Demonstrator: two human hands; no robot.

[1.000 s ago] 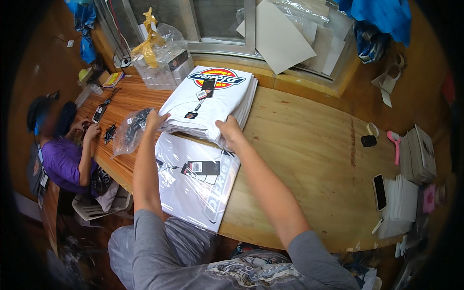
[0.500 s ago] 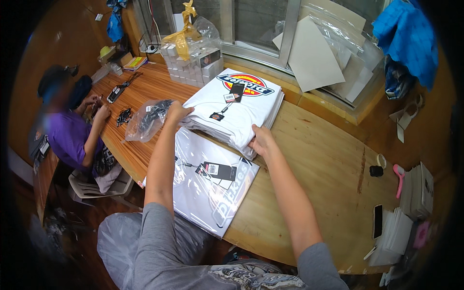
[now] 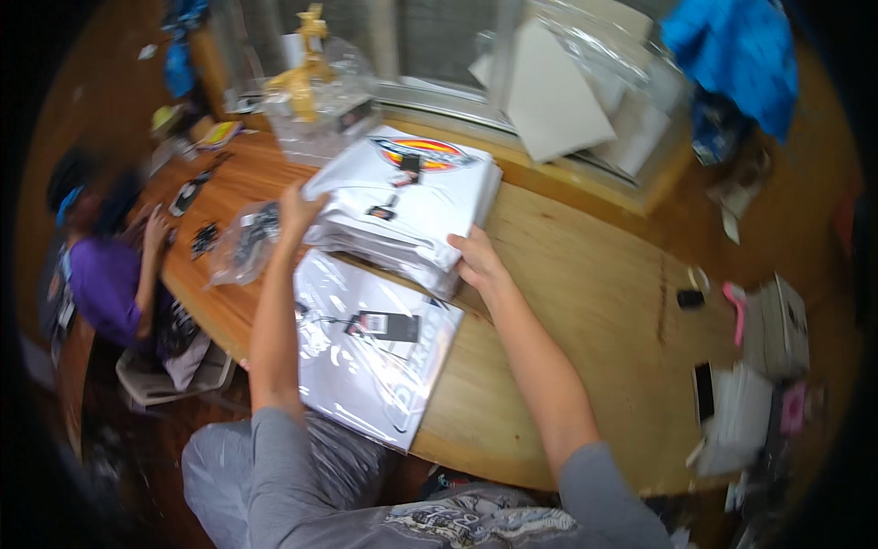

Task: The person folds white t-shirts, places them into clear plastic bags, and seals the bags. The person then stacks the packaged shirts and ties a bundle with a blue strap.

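A thick stack of folded white T-shirts (image 3: 430,203) lies on the table in front of me. Its top shirt carries a red, yellow and dark print and black hang tags (image 3: 411,167). My left hand (image 3: 300,212) is closed on the left edge of the stack. At the near right corner, my right hand (image 3: 477,259) grips the shirts with the thumb on top; its other fingers are partly hidden. Closer to me lies a folded white T-shirt in a clear plastic bag (image 3: 343,384), with a black hang tag (image 3: 389,327) showing. Motion blurs the picture somewhat.
At left, a person in purple (image 3: 108,284) sits by the table. A clear bag of black items (image 3: 245,240) lies left of the stack, with wrapped white boxes (image 3: 320,133) behind. At right are a pink-handled tool (image 3: 735,311), a phone (image 3: 703,392) and clear sleeves (image 3: 736,421).
My view has swung, so the scene sits further left in the picture. Both hands stay at the stack's sides, and more of the shirts' layered near edge shows.
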